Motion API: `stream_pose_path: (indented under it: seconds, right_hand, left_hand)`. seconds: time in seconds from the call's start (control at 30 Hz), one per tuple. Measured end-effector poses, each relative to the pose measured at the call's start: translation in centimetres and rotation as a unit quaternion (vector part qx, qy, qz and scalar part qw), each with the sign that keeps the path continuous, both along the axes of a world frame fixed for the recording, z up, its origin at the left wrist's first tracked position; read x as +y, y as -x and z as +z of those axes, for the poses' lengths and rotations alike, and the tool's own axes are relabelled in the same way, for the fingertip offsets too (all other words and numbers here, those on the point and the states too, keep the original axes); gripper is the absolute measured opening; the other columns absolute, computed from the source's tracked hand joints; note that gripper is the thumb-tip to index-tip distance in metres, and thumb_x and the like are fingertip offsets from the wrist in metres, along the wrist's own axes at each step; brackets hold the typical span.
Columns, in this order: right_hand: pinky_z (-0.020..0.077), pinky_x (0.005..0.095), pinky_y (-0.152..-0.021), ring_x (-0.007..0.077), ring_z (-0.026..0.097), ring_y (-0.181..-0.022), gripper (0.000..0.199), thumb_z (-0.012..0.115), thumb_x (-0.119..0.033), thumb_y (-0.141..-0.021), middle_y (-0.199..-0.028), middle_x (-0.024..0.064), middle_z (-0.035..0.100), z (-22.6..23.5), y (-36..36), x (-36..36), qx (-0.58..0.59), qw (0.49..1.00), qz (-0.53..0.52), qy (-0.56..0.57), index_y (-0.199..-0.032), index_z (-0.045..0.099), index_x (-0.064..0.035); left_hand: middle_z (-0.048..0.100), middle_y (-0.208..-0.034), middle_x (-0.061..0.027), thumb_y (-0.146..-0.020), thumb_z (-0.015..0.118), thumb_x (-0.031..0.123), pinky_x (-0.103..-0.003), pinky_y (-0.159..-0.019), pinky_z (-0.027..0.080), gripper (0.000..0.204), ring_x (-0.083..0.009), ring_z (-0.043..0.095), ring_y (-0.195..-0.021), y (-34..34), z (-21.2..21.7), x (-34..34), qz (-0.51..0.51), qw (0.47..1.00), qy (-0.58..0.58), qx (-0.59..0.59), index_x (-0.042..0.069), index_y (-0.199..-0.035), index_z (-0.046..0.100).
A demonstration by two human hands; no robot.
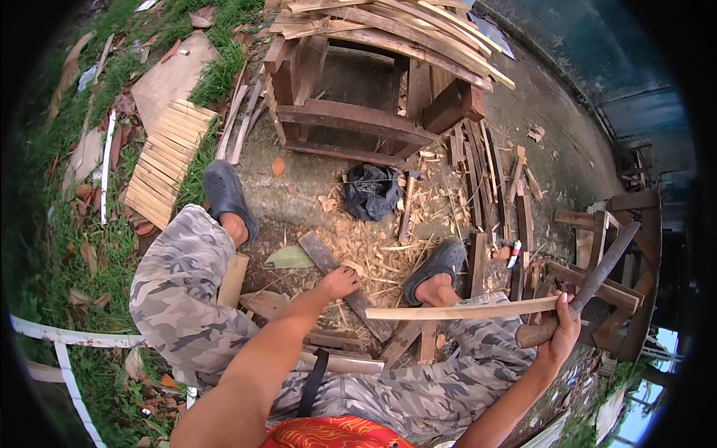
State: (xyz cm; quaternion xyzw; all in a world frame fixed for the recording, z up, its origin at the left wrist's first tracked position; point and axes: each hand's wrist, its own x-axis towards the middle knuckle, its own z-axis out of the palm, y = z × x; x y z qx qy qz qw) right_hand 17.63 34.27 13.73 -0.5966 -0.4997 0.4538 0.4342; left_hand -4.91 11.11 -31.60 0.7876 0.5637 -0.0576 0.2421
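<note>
My right hand (559,334) is closed around the wooden handle of a machete (597,272), whose dark blade points up and away to the right. The same hand pinches the end of a long pale wood strip (463,308), which reaches left across my right leg. My left hand (340,283) is low between my legs, over a dark, worn board (371,317) lying on the ground. Its fingers are curled, and a small piece of wood (354,266) shows at their tips.
Wood chips (426,201) litter the ground around a black plastic bag (371,192). Ahead stands a brown wooden frame (351,119) stacked with pale strips (418,33). Cut slats (170,160) lie on the grass at left. Dark boards (478,175) and a wooden bench (631,276) are at right.
</note>
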Motion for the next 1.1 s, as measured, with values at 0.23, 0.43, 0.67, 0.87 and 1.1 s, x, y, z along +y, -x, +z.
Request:
stream_pose_path:
  seconds: [0.23, 0.43, 0.67, 0.87, 1.1]
  right_hand:
    - [0.0535, 0.0344, -0.086, 0.0193, 0.066, -0.093, 0.019, 0.073, -0.011, -0.093, -0.101, 0.0098, 0.068, 0.7, -1.4, -1.6, -0.018, 0.998, 0.041, -0.035, -0.104, 0.058, -0.0055]
    - [0.0543, 0.036, -0.083, 0.0209, 0.066, -0.092, 0.02, 0.074, -0.008, -0.091, -0.099, 0.0105, 0.067, 0.8, -1.2, -2.1, -0.013, 0.998, 0.042, -0.039, -0.101, 0.057, -0.0044]
    - [0.0545, 0.0358, -0.084, 0.0202, 0.066, -0.092, 0.02, 0.074, -0.008, -0.091, -0.099, 0.0103, 0.067, 1.4, -1.3, -2.5, -0.04, 0.997, 0.024, -0.064, -0.101, 0.057, -0.0046]
    - [0.0527, 0.0355, -0.087, 0.0211, 0.066, -0.093, 0.02, 0.074, -0.009, -0.091, -0.099, 0.0112, 0.067, 1.6, -2.8, -2.4, -0.027, 0.998, 0.011, -0.058, -0.102, 0.058, -0.0042]
    - [0.0507, 0.0357, -0.09, 0.0212, 0.064, -0.095, 0.019, 0.073, -0.01, -0.093, -0.1, 0.0115, 0.067, 1.4, -3.3, -2.2, -0.035, 0.997, 0.016, -0.069, -0.104, 0.058, -0.0039]
  left_hand:
    - [0.055, -0.127, -0.0133, -0.091, 0.061, 0.023, -0.047, -0.093, 0.05, 0.044, -0.0302, 0.055, -0.12, 7.1, 2.2, -2.0, 0.049, 0.996, 0.069, 0.032, 0.004, -0.129, 0.052]
    - [0.055, -0.126, -0.0131, -0.091, 0.063, 0.038, -0.045, -0.091, 0.051, 0.054, -0.0281, 0.055, -0.119, 11.5, 4.3, -2.0, 0.074, 0.997, 0.016, 0.024, 0.002, -0.128, 0.052]
    - [0.056, -0.121, -0.0097, -0.089, 0.063, 0.047, -0.044, -0.099, 0.041, 0.062, -0.0249, 0.054, -0.117, 11.8, 7.2, -1.3, 0.015, 0.997, -0.072, 0.001, 0.004, -0.132, 0.052]
    - [0.055, -0.125, -0.0133, -0.09, 0.061, 0.05, -0.043, -0.103, 0.037, 0.068, -0.0275, 0.052, -0.118, 15.5, 7.3, -2.3, 0.087, 0.992, -0.093, -0.021, 0.002, -0.136, 0.051]
    - [0.052, -0.127, -0.0148, -0.091, 0.064, 0.041, -0.044, -0.103, 0.038, 0.066, -0.0299, 0.05, -0.118, 16.2, 4.5, -0.4, 0.181, 0.979, -0.096, 0.016, 0.0, -0.139, 0.046]
